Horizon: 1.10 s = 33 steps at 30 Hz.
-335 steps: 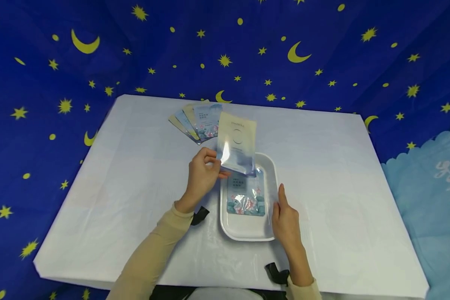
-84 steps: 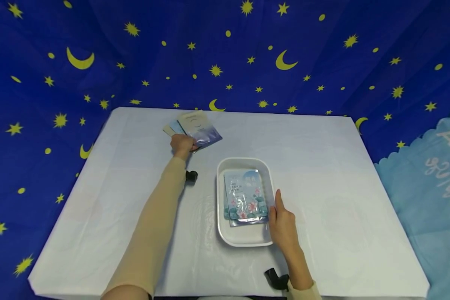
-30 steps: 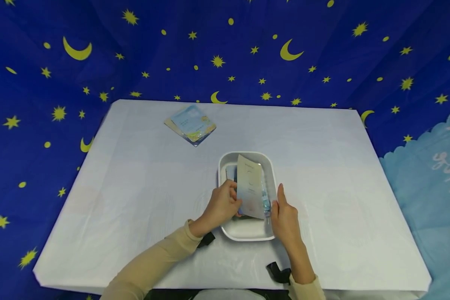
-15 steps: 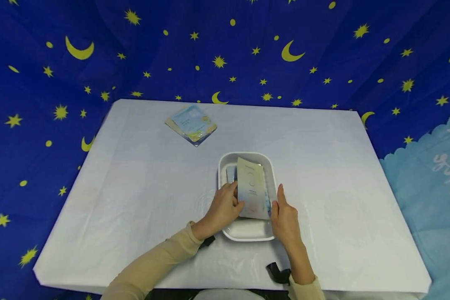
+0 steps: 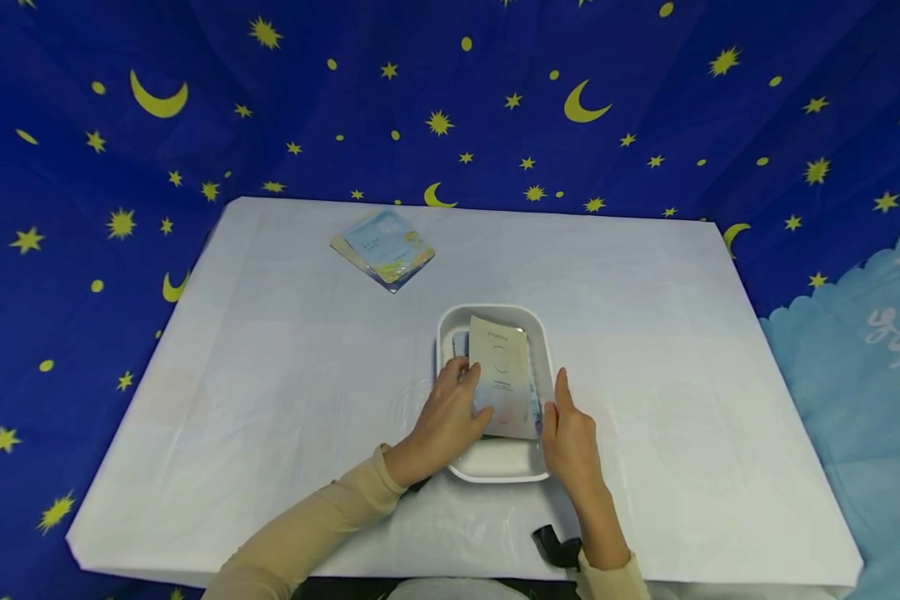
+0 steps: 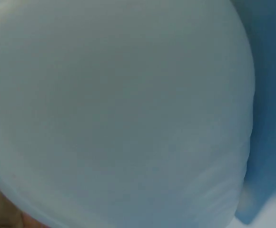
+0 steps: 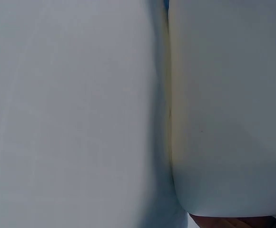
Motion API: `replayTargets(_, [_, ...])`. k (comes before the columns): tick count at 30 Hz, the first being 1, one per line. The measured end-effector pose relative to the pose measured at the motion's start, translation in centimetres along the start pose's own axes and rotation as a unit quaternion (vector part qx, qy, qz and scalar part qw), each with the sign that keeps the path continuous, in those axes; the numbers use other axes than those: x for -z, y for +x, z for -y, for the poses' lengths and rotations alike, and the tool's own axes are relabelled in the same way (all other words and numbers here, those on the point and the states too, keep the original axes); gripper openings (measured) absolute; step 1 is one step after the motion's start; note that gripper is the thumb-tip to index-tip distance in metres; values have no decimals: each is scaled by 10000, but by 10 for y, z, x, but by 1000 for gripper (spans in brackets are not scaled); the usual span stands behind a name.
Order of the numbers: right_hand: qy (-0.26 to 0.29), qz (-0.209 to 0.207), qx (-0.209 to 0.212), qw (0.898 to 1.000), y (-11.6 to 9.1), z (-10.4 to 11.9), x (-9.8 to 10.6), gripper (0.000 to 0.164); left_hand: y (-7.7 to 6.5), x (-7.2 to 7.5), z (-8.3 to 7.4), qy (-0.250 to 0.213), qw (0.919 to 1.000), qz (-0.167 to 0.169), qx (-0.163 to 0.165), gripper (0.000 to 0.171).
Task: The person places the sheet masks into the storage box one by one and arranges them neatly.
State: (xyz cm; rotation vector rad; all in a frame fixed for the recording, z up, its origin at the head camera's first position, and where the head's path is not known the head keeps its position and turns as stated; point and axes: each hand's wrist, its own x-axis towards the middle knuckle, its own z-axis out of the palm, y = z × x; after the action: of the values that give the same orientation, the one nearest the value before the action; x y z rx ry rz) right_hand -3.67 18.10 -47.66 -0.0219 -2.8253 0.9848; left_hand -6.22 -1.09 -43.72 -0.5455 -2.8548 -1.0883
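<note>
A cream-to-lilac foil sachet, like a face-mask packet (image 5: 504, 379), lies on top of other sachets in a white tray (image 5: 495, 463). My left hand (image 5: 447, 417) rests at the sachet's left edge, fingers spread and thumb over its lower left side. Light-blue packets (image 5: 461, 343) peek out from beneath it. At the tray's right rim, my right hand (image 5: 572, 442) holds on with thumb and fingers, its index finger pointing forward along the outside. In the right wrist view, the tray's pale outer wall (image 7: 223, 95) fills the right half.
On the far left of the white table (image 5: 645, 333) lies a small overlapping pile of sachets (image 5: 388, 246), a light-blue one with yellow flowers on top. A black wrist mount (image 5: 557, 547) sits beside the right wrist. A blue star-and-moon cloth (image 5: 345, 108) hangs behind.
The cream sachet has gone from the far pile into the tray, carried by the left hand. Its bend has flattened, and the left fingers have loosened from its edge. The right hand keeps its place.
</note>
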Motion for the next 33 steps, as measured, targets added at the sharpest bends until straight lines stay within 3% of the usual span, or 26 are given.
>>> replayTargets(6, [-56, -82, 75, 9999, 1, 1, 0, 50, 6, 7, 4, 235, 9979, -562, -233, 50])
replayTargets(11, [-36, -23, 38, 10000, 2, 2, 2, 51, 25, 22, 18, -165, 9937, -1112, -43, 44])
replayTargets(15, [-51, -48, 35, 10000, 2, 1, 1, 51, 48, 41, 35, -623, 9859, -1452, 545, 41])
replayTargets(20, [-79, -160, 100, 9998, 1, 1, 0, 50, 80, 69, 65, -1243, 9674, -1736, 1361, 38])
replayTargets(22, [-72, -162, 101, 9998, 1, 1, 0, 50, 93, 78, 78, -1516, 9571, -1744, 1747, 38])
replayTargets(27, [-27, -71, 27, 10000, 1, 1, 1, 50, 123, 88, 108, -2287, 9219, -1702, 2622, 40])
replayTargets(29, [-14, -63, -1, 10000, 1, 2, 1, 51, 133, 87, 119, -2269, 9144, -1752, 2857, 42])
replayTargets(33, [5, -23, -63, 10000, -1, 2, 0, 51, 150, 78, 142, -1685, 9120, -1726, 3319, 54])
